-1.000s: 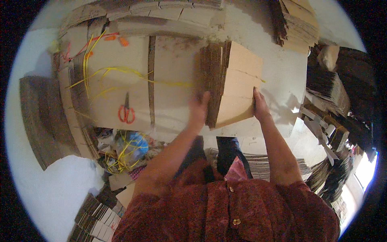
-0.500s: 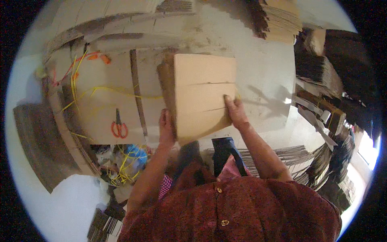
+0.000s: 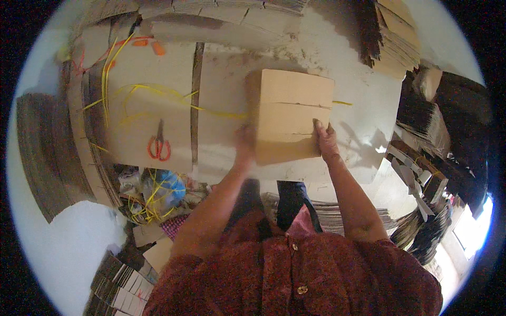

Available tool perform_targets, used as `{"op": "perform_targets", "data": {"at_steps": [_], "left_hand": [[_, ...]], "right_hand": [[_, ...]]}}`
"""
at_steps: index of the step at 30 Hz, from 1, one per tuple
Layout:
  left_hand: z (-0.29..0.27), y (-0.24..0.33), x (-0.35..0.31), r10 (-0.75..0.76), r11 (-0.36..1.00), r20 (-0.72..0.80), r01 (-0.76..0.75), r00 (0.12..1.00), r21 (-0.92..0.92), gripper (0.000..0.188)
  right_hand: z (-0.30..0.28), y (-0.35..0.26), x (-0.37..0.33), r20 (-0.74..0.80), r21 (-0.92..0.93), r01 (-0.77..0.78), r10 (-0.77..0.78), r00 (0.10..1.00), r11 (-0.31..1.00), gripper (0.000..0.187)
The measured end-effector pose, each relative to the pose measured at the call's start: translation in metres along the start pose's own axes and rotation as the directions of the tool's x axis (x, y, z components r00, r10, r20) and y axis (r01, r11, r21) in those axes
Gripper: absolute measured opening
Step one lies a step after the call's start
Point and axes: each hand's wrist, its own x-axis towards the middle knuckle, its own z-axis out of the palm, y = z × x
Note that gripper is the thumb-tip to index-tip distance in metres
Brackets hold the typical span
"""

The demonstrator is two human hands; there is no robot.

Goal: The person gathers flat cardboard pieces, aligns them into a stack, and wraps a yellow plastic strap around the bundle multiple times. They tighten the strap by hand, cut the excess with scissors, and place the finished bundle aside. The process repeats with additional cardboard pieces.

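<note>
A stack of flat tan cardboard pieces (image 3: 292, 118) with crease lines across the top one lies over the table in front of me. My right hand (image 3: 327, 139) grips its right edge, thumb on top and the other fingers partly hidden. My left hand (image 3: 245, 142) is beside the stack's left edge, smeared by motion, so its fingers cannot be made out. A yellow strap (image 3: 224, 114) runs across the table and passes under the stack, coming out on its right. To the left lie scissors with red handles (image 3: 159, 148).
Cardboard stacks stand at the far edge (image 3: 226, 11), far right (image 3: 398, 39) and left (image 3: 47, 152). Orange pieces (image 3: 158, 48) lie at the table's far left. Below the near edge is a blue plastic bag (image 3: 171, 184) with tangled yellow straps. More cardboard (image 3: 421, 126) fills the right side.
The view has shifted. The cardboard stack sits further right and lies more evenly over the strap, whose end now shows on the right. My left hand has blurred; my right keeps its grip.
</note>
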Motion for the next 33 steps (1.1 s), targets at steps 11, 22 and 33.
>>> {"op": "perform_targets", "data": {"at_steps": [11,22,33], "left_hand": [[-0.006,0.058,0.009,-0.381,0.643,0.256,0.453,0.889,-0.617,0.042],[-0.103,0.134,-0.010,-0.413,0.261,0.366,0.494,0.834,-0.829,0.044],[-0.136,-0.027,0.003,-0.342,0.403,0.436,0.549,0.833,-0.732,0.037]], "right_hand": [[-0.035,0.009,0.009,0.049,0.247,-0.155,0.148,0.988,0.957,0.059],[-0.026,-0.015,-0.043,-0.144,0.109,-0.163,0.178,0.973,0.981,0.057],[0.084,0.014,-0.001,0.190,-0.357,0.172,-0.109,0.976,0.918,0.067]]}}
